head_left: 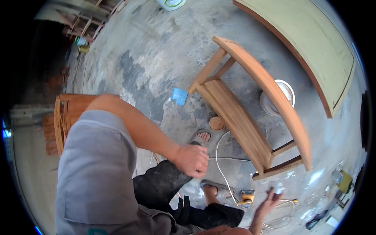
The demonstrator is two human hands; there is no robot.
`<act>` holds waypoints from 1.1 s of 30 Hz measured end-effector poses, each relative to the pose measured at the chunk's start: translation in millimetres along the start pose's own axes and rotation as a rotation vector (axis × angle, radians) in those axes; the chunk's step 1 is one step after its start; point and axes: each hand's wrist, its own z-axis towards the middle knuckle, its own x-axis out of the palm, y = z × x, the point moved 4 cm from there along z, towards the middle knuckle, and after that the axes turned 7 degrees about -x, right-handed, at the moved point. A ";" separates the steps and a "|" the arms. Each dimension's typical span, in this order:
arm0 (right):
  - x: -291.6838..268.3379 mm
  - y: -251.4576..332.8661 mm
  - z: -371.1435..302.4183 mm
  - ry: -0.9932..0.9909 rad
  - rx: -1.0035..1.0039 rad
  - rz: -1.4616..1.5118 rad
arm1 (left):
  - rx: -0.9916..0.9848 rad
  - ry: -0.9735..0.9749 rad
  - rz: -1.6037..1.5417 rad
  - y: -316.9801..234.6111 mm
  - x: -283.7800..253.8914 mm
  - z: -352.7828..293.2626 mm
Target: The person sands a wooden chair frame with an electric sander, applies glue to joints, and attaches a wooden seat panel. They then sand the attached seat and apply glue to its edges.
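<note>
Concrete floor [156, 47], grey and patchy with darker stains, lies below us as we look down over our grey-sleeved shoulder. Our left hand [192, 159] hangs over our dark trouser knee [164, 184]; its fingers are curled into a loose fist, and we cannot tell whether anything lies inside it. Our right hand [268, 201] is stretched out low toward the floor, fingers spread, and seems to hold a small white object [278, 187] at its fingertips, though the blur keeps us from being sure what it is. Just beside that hand, on its left, a small yellow and black power tool [246, 197] rests on the floor, close to our sandalled foot [215, 190]. A thin white cord [221, 156] runs up from the tool in a long curve past our other sandalled foot [201, 137].

In front of us stands a bare light-brown wooden bench frame with a slatted lower shelf [243, 117], well apart from the left hand and near the right one. A small round wooden disc [216, 123] lies on the floor touching or just beside its shelf edge. A blue square sheet [179, 96] lies near the bench's far leg. Behind the bench sits a round metal bowl [284, 92], and beyond it a large pale green panel with a brown edge [313, 47]. At our left a slatted wooden piece [66, 113] stands.
</note>
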 end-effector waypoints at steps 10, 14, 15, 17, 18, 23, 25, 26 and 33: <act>56.1 182.0 -206.2 0.322 0.053 -0.119 | -0.416 -0.279 0.325 -25.1 18.9 -65.8; 55.0 307.1 -226.1 0.353 0.197 -0.091 | -0.790 -0.389 -0.029 -111.2 0.8 -89.1; 56.8 324.0 -231.3 0.344 0.169 -0.093 | -0.847 -0.407 -0.271 -137.0 -14.1 -93.0; 68.5 355.8 -237.3 0.385 0.122 -0.116 | -0.757 -0.502 -0.651 -196.7 -74.6 -95.3; 72.6 368.7 -238.8 0.475 0.126 -0.145 | -0.645 -0.592 -0.669 -221.4 -87.7 -97.7; 91.5 405.1 -264.4 0.651 0.089 0.050 | -0.425 -0.710 -0.610 -280.0 -128.1 -95.1; 85.6 397.3 -271.6 0.719 0.037 0.055 | -0.508 -0.680 -0.958 -306.3 -130.9 -107.9; 79.3 398.9 -277.2 0.800 0.021 0.017 | -0.535 -0.725 -0.997 -316.5 -120.7 -115.0; 76.4 407.9 -292.1 1.103 0.036 -0.255 | -0.564 -1.028 -0.777 -333.2 -69.5 -134.6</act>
